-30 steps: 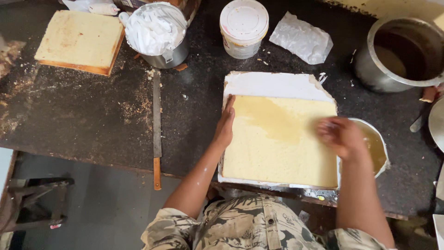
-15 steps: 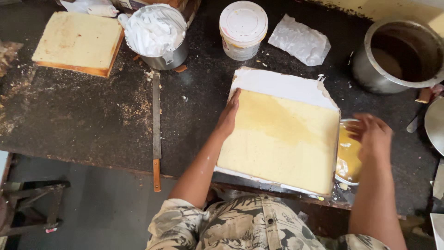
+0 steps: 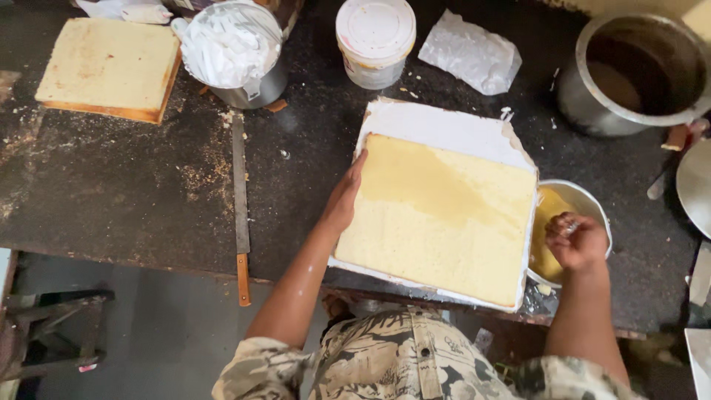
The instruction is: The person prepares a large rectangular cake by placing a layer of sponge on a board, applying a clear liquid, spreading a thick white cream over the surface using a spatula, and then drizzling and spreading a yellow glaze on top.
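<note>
While the left hand [image 3: 342, 201] braces the sponge sheet's [image 3: 442, 216] edge, the right hand [image 3: 575, 241] hovers over the bowl [image 3: 585, 201].

You've got open desk [image 3: 111, 192] left of the long knife [image 3: 240, 200]. Right side's tight: small bowl [image 3: 585, 204] touches the cake board [image 3: 444, 122], big pot [image 3: 629, 74] behind it; tub [image 3: 375, 41] and plastic wrap [image 3: 470, 52] block the back.

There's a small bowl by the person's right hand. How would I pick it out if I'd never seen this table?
Start at the big pale yellow sponge sheet on its white board in the middle of the dark worktop. The small bowl sits against that sheet's right edge, under the right hand. Unlike the big empty steel pot behind it, it is shallow and holds yellow liquid.
</note>
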